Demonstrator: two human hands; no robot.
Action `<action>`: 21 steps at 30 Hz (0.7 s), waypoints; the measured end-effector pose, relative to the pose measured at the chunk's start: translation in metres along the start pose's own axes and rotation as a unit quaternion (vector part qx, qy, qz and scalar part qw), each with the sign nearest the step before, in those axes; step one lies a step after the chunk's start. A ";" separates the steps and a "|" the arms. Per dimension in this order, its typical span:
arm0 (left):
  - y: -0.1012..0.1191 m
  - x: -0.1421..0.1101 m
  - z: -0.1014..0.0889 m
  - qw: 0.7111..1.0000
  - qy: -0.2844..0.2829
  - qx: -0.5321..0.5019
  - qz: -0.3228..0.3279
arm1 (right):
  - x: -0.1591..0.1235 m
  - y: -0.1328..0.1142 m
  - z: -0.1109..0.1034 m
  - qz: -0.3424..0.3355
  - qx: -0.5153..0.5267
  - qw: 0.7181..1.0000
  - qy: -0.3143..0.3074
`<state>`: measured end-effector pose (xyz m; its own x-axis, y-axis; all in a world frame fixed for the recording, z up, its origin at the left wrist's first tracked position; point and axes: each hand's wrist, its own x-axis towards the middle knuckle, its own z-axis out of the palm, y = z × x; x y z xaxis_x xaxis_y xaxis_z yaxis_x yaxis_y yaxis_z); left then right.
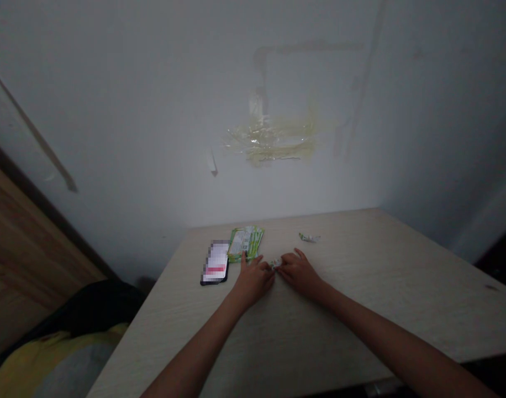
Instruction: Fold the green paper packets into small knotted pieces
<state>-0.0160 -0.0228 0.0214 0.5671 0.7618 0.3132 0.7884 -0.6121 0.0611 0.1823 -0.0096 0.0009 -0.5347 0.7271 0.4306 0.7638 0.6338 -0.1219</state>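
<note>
Between my two hands, low over the table, is a small folded piece of green-and-white printed paper or wrapper (275, 263). My left hand (253, 279) pinches its left end, with the index finger stretched towards a stack of green-and-white printed sheets or packets (245, 242). My right hand (300, 273) pinches the right end, its other fingers partly raised. A similar small twisted green-and-white piece (309, 238) lies farther back, beyond my right hand. The exact kind of the held piece is too small to make out.
A phone (215, 262) with a lit, blurred screen lies left of the stack. The pale wooden table (381, 265) meets a wall (153, 138) bearing old clear tape (273, 141). Yellow and grey cloth (62, 359) lies at the lower left, near a wooden panel (21, 249).
</note>
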 end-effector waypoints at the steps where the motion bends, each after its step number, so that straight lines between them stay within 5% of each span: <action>1: 0.000 0.000 0.000 1.000 0.001 -0.001 0.001 | 0.000 0.000 0.000 -0.001 0.001 1.000 0.002; 13: -0.004 0.000 0.004 0.999 0.003 -0.034 -0.003 | -0.001 0.002 0.004 0.001 0.019 1.000 -0.004; 21: -0.006 0.002 0.004 0.996 0.006 -0.086 -0.029 | 0.002 0.016 0.008 0.035 0.134 0.990 0.015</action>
<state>-0.0186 -0.0167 0.0183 0.5178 0.7953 0.3153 0.7671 -0.5947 0.2405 0.1910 0.0038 -0.0071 -0.4690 0.7666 0.4386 0.6736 0.6317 -0.3836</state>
